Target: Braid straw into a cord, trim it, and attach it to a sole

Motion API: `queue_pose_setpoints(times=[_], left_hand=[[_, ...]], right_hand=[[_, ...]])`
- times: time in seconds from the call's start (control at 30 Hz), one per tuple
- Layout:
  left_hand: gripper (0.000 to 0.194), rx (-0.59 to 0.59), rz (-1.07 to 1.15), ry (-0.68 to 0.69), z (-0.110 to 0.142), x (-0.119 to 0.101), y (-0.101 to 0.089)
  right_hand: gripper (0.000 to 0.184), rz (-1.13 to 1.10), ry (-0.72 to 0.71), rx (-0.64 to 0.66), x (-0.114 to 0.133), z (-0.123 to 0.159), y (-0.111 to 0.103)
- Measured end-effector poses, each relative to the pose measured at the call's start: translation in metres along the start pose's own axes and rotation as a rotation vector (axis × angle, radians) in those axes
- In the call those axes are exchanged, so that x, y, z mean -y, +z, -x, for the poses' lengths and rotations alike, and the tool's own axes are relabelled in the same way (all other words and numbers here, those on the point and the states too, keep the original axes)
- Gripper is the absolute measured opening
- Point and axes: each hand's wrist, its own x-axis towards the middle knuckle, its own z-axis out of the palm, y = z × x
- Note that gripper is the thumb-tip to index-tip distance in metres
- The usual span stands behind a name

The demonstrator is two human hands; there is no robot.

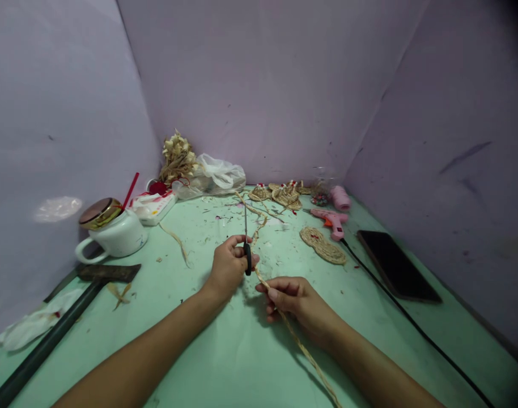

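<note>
My left hand is closed around the black handle of a pair of scissors, whose thin blades point up and away from me. My right hand pinches a braided straw cord just below the scissors. The cord runs from the far middle of the green table, between both hands, and off the near edge. Both hands hover close together over the table's middle.
A flat woven straw piece lies right of the hands. A pink glue gun with black cable, a dark phone, a white mug, a hammer, plastic bags and more woven pieces ring the table. Purple walls close in.
</note>
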Motion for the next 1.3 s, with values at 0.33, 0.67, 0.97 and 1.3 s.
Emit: queue_pose_setpoints(times=[0.33, 0.67, 0.97, 1.3], left_hand=[[0.039, 0.101, -0.058, -0.149, 0.003, 0.004, 0.006], [0.038, 0.176, -0.735, 0.417, 0.006, -0.013, -0.026], [0.044, 0.252, -1.455, 1.255, 0.013, -0.018, -0.038], [0.046, 0.26, -1.488, 1.234, 0.01, -0.015, -0.042]], right_hand=[[0.019, 0.018, -0.163, 0.107, 0.001, 0.0, -0.001], [0.026, -0.251, -0.084, -0.002, 0.015, 0.001, -0.007], [0.028, -0.409, -0.13, -0.093, 0.028, 0.002, -0.011], [0.029, -0.363, -0.187, -0.121, 0.028, 0.001, -0.011]])
